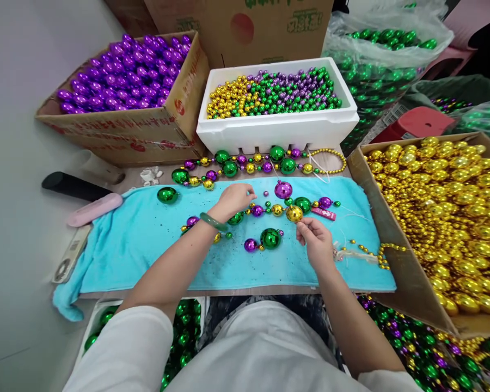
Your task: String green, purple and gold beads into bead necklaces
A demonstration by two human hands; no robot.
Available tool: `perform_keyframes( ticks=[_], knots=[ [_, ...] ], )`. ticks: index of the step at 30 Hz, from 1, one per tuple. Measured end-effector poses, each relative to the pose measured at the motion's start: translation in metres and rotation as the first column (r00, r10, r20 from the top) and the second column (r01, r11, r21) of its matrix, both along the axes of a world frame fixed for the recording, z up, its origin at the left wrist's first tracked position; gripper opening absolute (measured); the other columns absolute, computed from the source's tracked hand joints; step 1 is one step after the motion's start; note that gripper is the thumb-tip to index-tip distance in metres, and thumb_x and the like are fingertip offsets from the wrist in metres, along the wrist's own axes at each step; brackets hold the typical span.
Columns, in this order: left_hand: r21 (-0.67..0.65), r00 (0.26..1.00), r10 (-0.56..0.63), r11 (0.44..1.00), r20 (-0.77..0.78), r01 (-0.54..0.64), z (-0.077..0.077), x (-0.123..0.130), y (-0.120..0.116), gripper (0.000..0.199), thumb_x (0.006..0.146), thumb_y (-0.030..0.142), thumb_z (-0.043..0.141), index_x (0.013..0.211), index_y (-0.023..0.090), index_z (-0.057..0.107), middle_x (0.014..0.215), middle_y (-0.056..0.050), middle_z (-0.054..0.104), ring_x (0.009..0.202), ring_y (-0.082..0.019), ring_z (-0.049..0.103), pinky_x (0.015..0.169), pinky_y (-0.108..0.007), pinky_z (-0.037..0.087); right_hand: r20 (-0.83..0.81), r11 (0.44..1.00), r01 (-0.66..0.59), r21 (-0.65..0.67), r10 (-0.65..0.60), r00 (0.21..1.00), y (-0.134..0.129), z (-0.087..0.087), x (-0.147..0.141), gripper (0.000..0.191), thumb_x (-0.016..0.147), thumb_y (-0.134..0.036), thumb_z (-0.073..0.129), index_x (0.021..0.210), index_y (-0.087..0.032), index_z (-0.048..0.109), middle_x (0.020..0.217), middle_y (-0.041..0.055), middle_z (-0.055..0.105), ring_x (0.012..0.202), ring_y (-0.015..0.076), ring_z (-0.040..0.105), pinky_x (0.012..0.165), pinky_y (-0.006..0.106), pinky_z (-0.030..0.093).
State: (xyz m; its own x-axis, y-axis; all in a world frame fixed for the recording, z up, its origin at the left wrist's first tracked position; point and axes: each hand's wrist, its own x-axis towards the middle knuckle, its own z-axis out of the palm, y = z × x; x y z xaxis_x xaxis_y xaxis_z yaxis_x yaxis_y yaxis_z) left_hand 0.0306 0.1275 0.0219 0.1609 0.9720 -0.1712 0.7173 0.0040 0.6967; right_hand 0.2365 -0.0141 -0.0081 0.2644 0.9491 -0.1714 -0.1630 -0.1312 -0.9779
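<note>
My right hand (316, 239) pinches the lower edge of a large gold bead (294, 213) between thumb and fingertips. A row of beads runs left from it, with a small gold bead (276, 209) and a purple bead (257, 210). My left hand (236, 199), a green bangle (214, 222) at its wrist, is closed above the row's left part; what its fingertips hold, if anything, does not show. Beyond the gold bead lie a large purple bead (283, 190) and a green bead (302, 205). Nearer me lies a short piece with a green bead (270, 238).
A blue towel (139, 261) covers the table. Finished-looking bead strands (230, 168) lie behind it. Around stand a carton of purple beads (179, 109), a white foam box (277, 130), and a carton of gold beads (408, 272). A black-handled tool (73, 187) lies left.
</note>
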Motion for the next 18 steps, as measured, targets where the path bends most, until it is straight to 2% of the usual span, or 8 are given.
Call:
perform_keyframes(
  ticks=[2, 5, 11, 13, 14, 15, 16, 18],
  knots=[
    [-0.044, 0.995, -0.04, 0.998, -0.093, 0.036, -0.012, 0.003, 0.001, 0.019, 0.063, 0.013, 0.077, 0.052, 0.022, 0.065, 0.06, -0.006, 0.059, 0.09, -0.031, 0.061, 0.092, -0.04, 0.042, -0.002, 1.0, -0.005, -0.005, 0.005, 1.0, 0.0, -0.001, 0.001, 0.025, 0.072, -0.042, 0.069, 0.077, -0.019, 0.06, 0.055, -0.0027, 0.054, 0.048, 0.0094, 0.045, 0.044, 0.022, 0.034],
    [-0.1, 0.991, -0.072, 0.993, -0.116, 0.06, -0.022, 0.008, 0.003, 0.02, 0.06, 0.014, 0.077, 0.049, 0.021, 0.062, 0.06, -0.006, 0.061, 0.09, -0.03, 0.062, 0.089, -0.039, 0.044, -0.003, 1.0, -0.02, -0.003, 0.02, 1.0, 0.0, -0.003, 0.0, 0.027, 0.072, -0.043, 0.07, 0.077, -0.019, 0.06, 0.053, -0.0031, 0.054, 0.047, 0.0092, 0.045, 0.043, 0.022, 0.033],
    [-0.128, 0.99, -0.067, 0.99, -0.123, 0.051, -0.018, 0.004, 0.012, 0.008, 0.061, 0.014, 0.074, 0.06, 0.018, 0.067, 0.069, -0.008, 0.068, 0.084, -0.028, 0.063, 0.082, -0.037, 0.045, -0.03, 0.999, -0.032, 0.006, 0.032, 0.999, -0.001, -0.005, -0.001, 0.026, 0.071, -0.042, 0.071, 0.074, -0.018, 0.061, 0.052, -0.0037, 0.054, 0.045, 0.008, 0.043, 0.043, 0.021, 0.032],
    [-0.077, 0.999, 0.025, 0.997, -0.028, -0.027, -0.013, 0.0, 0.011, 0.005, 0.071, 0.02, 0.07, 0.076, 0.018, 0.07, 0.076, -0.006, 0.069, 0.082, -0.023, 0.063, 0.077, -0.033, 0.047, -0.036, 0.999, -0.039, -0.003, 0.038, 0.999, -0.002, -0.006, 0.0, 0.025, 0.071, -0.042, 0.071, 0.074, -0.018, 0.062, 0.051, -0.0036, 0.053, 0.045, 0.0081, 0.042, 0.042, 0.021, 0.032],
    [-0.077, 0.989, 0.097, 0.993, 0.115, -0.089, -0.009, -0.001, 0.009, 0.01, 0.076, 0.024, 0.067, 0.084, 0.018, 0.07, 0.079, -0.006, 0.069, 0.081, -0.02, 0.063, 0.074, -0.03, 0.047, -0.038, 0.999, -0.043, -0.009, 0.042, 0.998, -0.003, -0.006, 0.001, 0.025, 0.071, -0.041, 0.071, 0.073, -0.018, 0.062, 0.051, -0.0035, 0.053, 0.045, 0.0082, 0.042, 0.042, 0.022, 0.031],
    [-0.117, 0.933, 0.181, 0.982, 0.311, -0.151, -0.006, -0.002, 0.006, 0.014, 0.079, 0.027, 0.066, 0.09, 0.018, 0.069, 0.082, -0.005, 0.069, 0.078, -0.018, 0.062, 0.071, -0.028, 0.047, -0.038, 0.999, -0.048, -0.016, 0.047, 0.998, -0.003, -0.007, 0.001, 0.025, 0.071, -0.041, 0.071, 0.073, -0.018, 0.062, 0.051, -0.0034, 0.053, 0.045, 0.0084, 0.042, 0.042, 0.022, 0.031],
    [-0.198, 0.813, 0.268, 0.961, 0.516, -0.191, -0.002, -0.002, 0.003, 0.017, 0.081, 0.029, 0.066, 0.094, 0.018, 0.068, 0.083, -0.005, 0.069, 0.076, -0.015, 0.062, 0.068, -0.025, 0.047, -0.036, 0.998, -0.056, -0.021, 0.055, 0.998, -0.004, -0.008, 0.001, 0.024, 0.07, -0.041, 0.071, 0.073, -0.018, 0.063, 0.051, -0.0033, 0.053, 0.045, 0.0086, 0.043, 0.042, 0.022, 0.031],
    [-0.389, 0.481, 0.418, 0.907, 0.771, -0.164, 0.006, -0.003, -0.004, 0.02, 0.08, 0.029, 0.07, 0.096, 0.017, 0.067, 0.081, -0.004, 0.069, 0.071, -0.012, 0.062, 0.066, -0.023, 0.048, -0.03, 0.996, -0.079, -0.028, 0.078, 0.996, -0.005, -0.009, 0.0, 0.023, 0.07, -0.04, 0.071, 0.073, -0.018, 0.063, 0.05, -0.0033, 0.052, 0.045, 0.0088, 0.042, 0.042, 0.022, 0.03]
  ],
)
